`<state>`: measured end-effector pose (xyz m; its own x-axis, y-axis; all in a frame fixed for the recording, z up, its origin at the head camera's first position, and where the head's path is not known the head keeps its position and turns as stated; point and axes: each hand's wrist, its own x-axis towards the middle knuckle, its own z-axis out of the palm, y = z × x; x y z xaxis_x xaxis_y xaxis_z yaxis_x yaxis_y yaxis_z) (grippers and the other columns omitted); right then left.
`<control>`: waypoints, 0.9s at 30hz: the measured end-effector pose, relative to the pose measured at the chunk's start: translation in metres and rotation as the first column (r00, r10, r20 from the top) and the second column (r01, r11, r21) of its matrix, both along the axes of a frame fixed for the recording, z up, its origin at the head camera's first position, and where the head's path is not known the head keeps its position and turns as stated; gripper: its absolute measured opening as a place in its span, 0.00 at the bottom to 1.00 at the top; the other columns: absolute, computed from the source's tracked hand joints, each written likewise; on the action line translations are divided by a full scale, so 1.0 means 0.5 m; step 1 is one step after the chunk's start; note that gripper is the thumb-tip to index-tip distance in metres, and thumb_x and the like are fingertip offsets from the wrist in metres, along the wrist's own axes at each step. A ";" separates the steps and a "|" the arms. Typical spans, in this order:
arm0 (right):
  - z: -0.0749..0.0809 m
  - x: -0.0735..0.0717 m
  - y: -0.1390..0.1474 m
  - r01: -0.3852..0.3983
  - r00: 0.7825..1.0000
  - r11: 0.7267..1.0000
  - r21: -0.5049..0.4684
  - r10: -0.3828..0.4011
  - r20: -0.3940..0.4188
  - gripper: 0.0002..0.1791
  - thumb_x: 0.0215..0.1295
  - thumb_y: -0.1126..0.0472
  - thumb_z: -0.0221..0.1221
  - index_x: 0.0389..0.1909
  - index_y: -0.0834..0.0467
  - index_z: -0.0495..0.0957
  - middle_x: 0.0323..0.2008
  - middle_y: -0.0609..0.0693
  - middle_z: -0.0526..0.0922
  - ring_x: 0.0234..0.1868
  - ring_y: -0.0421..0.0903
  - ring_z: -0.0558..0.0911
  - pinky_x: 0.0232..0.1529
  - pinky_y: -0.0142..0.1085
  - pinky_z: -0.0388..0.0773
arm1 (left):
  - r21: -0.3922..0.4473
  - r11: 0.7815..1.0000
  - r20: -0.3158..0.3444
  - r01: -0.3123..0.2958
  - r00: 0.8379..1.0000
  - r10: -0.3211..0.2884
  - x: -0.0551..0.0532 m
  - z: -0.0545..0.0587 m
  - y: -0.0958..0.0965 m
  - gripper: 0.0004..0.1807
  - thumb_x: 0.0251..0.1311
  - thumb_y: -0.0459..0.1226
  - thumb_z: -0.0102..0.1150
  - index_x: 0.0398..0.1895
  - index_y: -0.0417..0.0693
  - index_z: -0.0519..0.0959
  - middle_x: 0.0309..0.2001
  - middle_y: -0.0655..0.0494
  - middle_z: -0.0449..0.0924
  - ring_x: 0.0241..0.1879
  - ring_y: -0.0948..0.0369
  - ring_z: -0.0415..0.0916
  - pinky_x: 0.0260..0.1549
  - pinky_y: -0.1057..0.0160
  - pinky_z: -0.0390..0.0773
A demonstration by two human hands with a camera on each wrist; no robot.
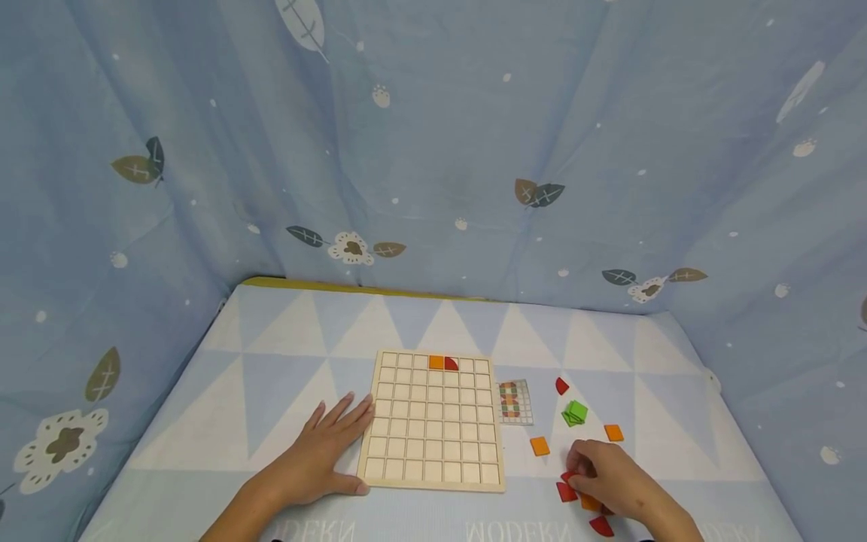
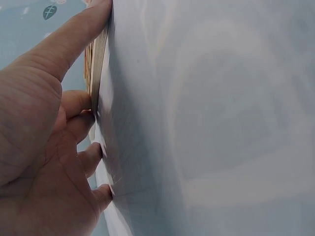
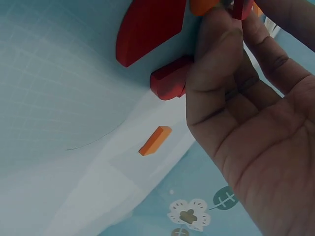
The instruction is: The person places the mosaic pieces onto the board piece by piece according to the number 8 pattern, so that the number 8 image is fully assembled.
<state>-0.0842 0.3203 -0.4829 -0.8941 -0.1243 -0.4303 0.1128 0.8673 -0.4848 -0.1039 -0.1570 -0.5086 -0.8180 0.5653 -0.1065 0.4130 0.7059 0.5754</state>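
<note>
A wooden grid board [image 1: 433, 485] lies flat on the table, holding an orange square tile [image 1: 436, 363] and a red quarter-circle tile [image 1: 451, 364] side by side in its far row. My left hand [image 1: 314, 463] rests spread at the board's left edge; its fingers [image 2: 74, 103] touch the wooden side. To the right of the board, my right hand [image 1: 606, 474] pinches a red quarter-circle tile [image 3: 241, 9] above a loose pile. That pile has red tiles [image 1: 566, 492] and an orange tile [image 1: 589, 502], partly hidden by the hand.
A small pattern card [image 1: 516, 403] lies against the board's right side. Beyond the right hand are green tiles [image 1: 575, 412] and a single red tile [image 1: 561, 385]. Loose orange squares [image 1: 539, 446] lie nearby. A patterned blue curtain [image 1: 447, 150] surrounds the table.
</note>
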 end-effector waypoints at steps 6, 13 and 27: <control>-0.001 0.000 -0.001 0.007 0.999 1.000 0.031 -0.006 -0.043 0.13 0.59 0.62 0.76 0.34 0.53 0.78 0.28 0.46 0.73 0.31 0.45 0.73 0.30 0.33 0.73 | 0.004 1.000 -0.007 0.000 1.000 0.000 0.000 0.001 0.000 0.62 0.50 0.57 0.78 0.83 0.43 0.56 0.84 0.52 0.46 0.83 0.42 0.37 0.74 0.31 0.34; -0.001 0.004 0.005 0.036 0.999 0.997 0.073 -0.034 -0.032 0.11 0.59 0.66 0.74 0.37 0.54 0.81 0.30 0.46 0.75 0.33 0.44 0.74 0.35 0.34 0.77 | 0.004 1.000 -0.002 0.000 1.000 0.000 0.000 -0.002 -0.001 0.62 0.50 0.58 0.77 0.84 0.43 0.55 0.85 0.53 0.45 0.83 0.43 0.37 0.74 0.31 0.34; -0.003 -0.040 0.009 0.146 0.975 0.987 0.062 -0.132 -0.180 0.24 0.67 0.60 0.69 0.57 0.65 0.71 0.27 0.48 0.74 0.26 0.45 0.73 0.26 0.34 0.74 | 0.025 1.000 0.002 0.005 1.000 -0.005 0.001 0.005 -0.004 0.62 0.51 0.58 0.77 0.83 0.42 0.56 0.84 0.51 0.47 0.82 0.42 0.37 0.73 0.29 0.34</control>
<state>-0.1041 0.3247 -0.4843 -0.9626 0.0331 -0.2689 0.1539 0.8836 -0.4423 -0.1033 -0.1590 -0.5063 -0.8147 0.5722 -0.0939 0.4154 0.6889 0.5940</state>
